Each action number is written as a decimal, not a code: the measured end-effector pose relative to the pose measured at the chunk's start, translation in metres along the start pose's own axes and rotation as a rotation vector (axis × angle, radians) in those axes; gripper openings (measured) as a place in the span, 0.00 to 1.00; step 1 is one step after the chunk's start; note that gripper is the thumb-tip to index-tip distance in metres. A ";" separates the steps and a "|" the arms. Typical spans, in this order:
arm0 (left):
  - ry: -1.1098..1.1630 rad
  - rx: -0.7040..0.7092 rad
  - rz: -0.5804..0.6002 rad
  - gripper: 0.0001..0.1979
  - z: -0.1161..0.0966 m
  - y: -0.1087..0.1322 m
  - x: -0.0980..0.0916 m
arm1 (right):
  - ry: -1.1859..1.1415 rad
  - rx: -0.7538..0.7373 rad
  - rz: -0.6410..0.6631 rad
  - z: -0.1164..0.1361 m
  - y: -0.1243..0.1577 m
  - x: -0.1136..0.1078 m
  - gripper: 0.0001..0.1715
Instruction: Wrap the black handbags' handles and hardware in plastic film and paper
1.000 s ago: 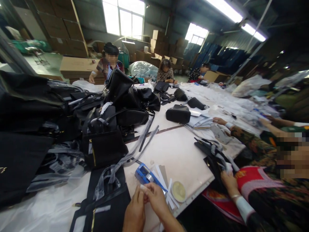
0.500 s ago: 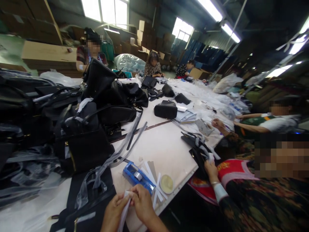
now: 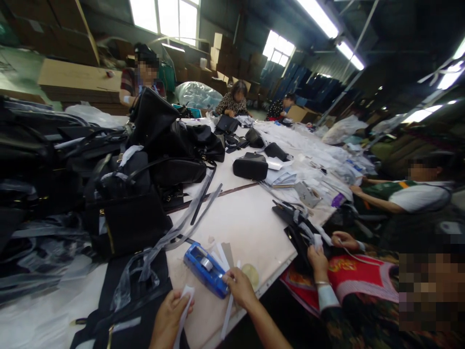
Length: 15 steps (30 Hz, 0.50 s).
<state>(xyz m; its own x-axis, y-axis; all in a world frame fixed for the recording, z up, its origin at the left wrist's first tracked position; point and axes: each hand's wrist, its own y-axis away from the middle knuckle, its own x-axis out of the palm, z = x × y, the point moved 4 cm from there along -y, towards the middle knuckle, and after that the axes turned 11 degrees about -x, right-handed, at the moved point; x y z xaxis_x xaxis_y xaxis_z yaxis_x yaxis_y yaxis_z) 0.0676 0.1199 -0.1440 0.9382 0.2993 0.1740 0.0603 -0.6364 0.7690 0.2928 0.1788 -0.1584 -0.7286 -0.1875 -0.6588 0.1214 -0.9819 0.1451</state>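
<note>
**White strip in the left hand, right fingertips at the tape dispenser**

The left hand (image 3: 171, 310) pinches a narrow white strip (image 3: 182, 322) between thumb and fingers, its top end poking up past the fingertips and its length running down toward the near edge of the table (image 3: 261, 218). The right hand (image 3: 240, 287) reaches over that edge, thumb and forefinger close together at the near end of a blue tape dispenser (image 3: 210, 277); whether they grip any tape cannot be told. The dispenser lies slantwise, set in from the near edge.

A loose white strip (image 3: 227, 317) runs from beside the right hand toward the near edge. Paper slips (image 3: 220, 255) lie just beyond the dispenser, and a yellowish disc (image 3: 253, 275) sits near the edge, partly behind the right hand.

To the left of the left hand a black bag (image 3: 127, 334) lies flat, with a gold zip. Beyond it another black bag (image 3: 132, 220) stands in front of a heap of black bags (image 3: 160, 131). Farther right along the near edge, a co-worker's hand (image 3: 318, 264) holds something white by a dark bag (image 3: 296, 245).
</note>
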 end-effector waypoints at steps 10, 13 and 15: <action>0.043 -0.006 -0.034 0.22 0.000 0.002 -0.002 | 0.031 -0.122 -0.087 0.031 0.032 -0.032 0.11; 0.020 -0.019 -0.010 0.21 0.006 -0.004 -0.005 | -0.079 0.035 0.002 0.020 0.034 -0.030 0.11; 0.002 -0.019 0.006 0.19 0.008 -0.006 -0.006 | -0.127 0.132 0.050 0.009 0.034 -0.025 0.10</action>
<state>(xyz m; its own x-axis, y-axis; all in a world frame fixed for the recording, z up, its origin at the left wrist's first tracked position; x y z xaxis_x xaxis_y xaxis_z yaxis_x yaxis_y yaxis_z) 0.0644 0.1159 -0.1548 0.9379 0.2969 0.1793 0.0484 -0.6240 0.7799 0.3092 0.1500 -0.1300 -0.8041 -0.2233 -0.5510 0.0763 -0.9579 0.2768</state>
